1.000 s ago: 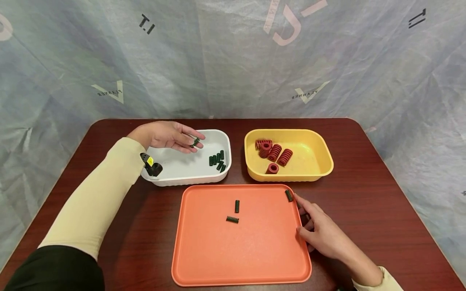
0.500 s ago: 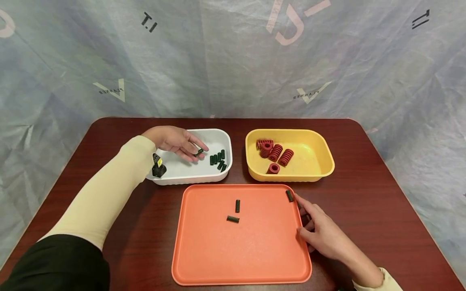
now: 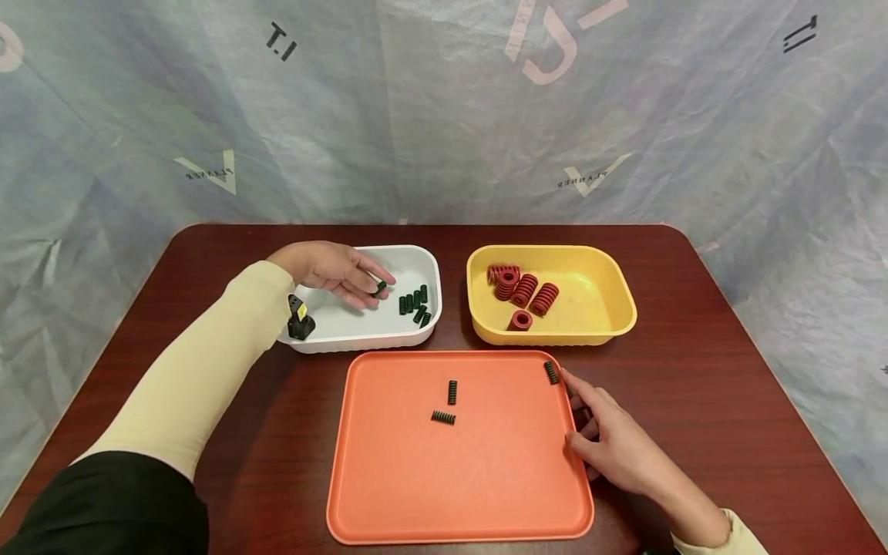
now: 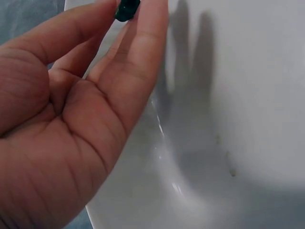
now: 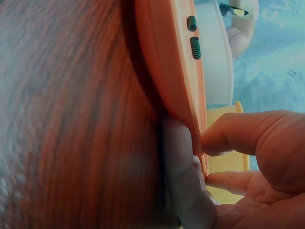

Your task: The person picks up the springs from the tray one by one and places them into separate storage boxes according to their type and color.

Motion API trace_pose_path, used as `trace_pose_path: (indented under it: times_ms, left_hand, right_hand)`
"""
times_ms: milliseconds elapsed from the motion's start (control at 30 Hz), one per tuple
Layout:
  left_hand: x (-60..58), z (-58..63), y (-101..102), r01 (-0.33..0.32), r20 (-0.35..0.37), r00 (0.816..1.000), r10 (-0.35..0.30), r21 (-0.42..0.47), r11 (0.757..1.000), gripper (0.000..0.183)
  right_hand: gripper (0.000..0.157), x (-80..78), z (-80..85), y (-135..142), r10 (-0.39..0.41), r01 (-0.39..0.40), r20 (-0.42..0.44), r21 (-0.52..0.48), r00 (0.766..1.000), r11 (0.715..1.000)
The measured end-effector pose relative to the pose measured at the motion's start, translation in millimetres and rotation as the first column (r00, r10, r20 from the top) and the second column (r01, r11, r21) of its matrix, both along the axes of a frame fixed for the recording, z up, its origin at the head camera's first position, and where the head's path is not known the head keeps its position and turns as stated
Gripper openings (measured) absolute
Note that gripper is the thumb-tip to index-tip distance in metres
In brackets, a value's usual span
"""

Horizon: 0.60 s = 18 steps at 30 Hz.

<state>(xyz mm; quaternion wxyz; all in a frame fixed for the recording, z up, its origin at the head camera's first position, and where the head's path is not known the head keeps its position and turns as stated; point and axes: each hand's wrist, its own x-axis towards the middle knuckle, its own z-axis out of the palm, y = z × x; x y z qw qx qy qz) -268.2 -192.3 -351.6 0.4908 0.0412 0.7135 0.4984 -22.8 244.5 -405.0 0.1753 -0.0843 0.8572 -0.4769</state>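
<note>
Over the white bin [image 3: 361, 341], my left hand [image 3: 340, 271] pinches a small dark green coil spring [image 3: 379, 287] between thumb and fingers. The left wrist view catches just the end of that spring [image 4: 127, 9] at its top edge. Several more green springs [image 3: 415, 302] lie at the bin's right end. My right hand [image 3: 613, 439] grips the right edge of the orange tray [image 3: 458, 478], thumb at the rim [image 5: 202, 143] and other fingers along the outside. Three green springs lie on the tray: one upright in view [image 3: 452, 392], one crosswise [image 3: 443, 418], one at the top right corner [image 3: 551, 373].
A yellow bin [image 3: 590, 308] with several thick red springs [image 3: 523, 290] stands right of the white one, behind the tray. All rest on a dark red wooden table [image 3: 694, 385]. A grey printed sheet [image 3: 430, 116] hangs behind and at both sides.
My left hand has moved a little right and down into the white bin, carrying the green spring. The right hand keeps its grip on the tray.
</note>
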Motion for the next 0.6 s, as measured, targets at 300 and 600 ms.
trace_pose_path:
  times_ms: [300, 600]
  left_hand:
    - [-0.2, -2.1, -2.4, -0.021, -0.018, 1.0, 0.021, 0.006, 1.0, 0.051]
    - [7.6, 5.4, -7.2, 0.02, -0.06, 0.998, -0.016, 0.061, 0.998, 0.052]
  right_hand:
    - [0.086, 0.0, 0.0, 0.4, -0.005, 0.005, 0.007, 0.001, 1.0, 1.0]
    - [0.085, -0.7, 0.7, 0.3, -0.006, 0.005, 0.01, 0.013, 1.0, 1.0]
